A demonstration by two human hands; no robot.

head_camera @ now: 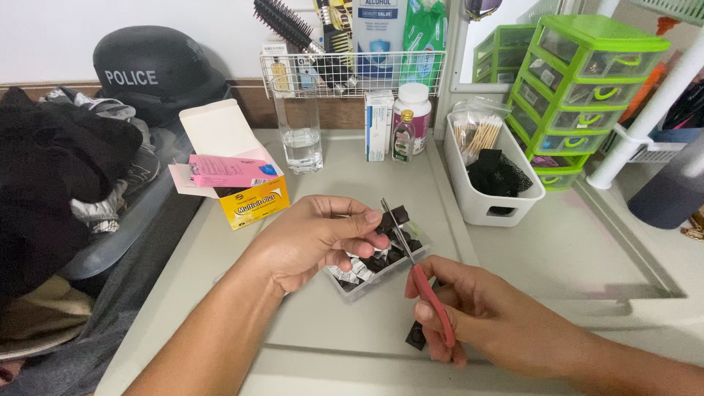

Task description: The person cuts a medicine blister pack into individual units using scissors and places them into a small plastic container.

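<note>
The left hand (315, 238) pinches a small dark packet (394, 218) between thumb and fingers, just above a clear shallow tray (350, 284) of similar dark pieces near the middle of the tabletop (557, 249). The right hand (484, 312) is closed round red-handled scissors (411, 253), blades meeting the packet's edge. The step in hand looks like snipping the packet; the cut calls for a steady pinch and blades kept clear of the fingertips. Another dark piece (416, 336) lies beside the right hand. Toward the back edge stand a glass of water (301, 132) and a yellow box (253, 202).
</note>
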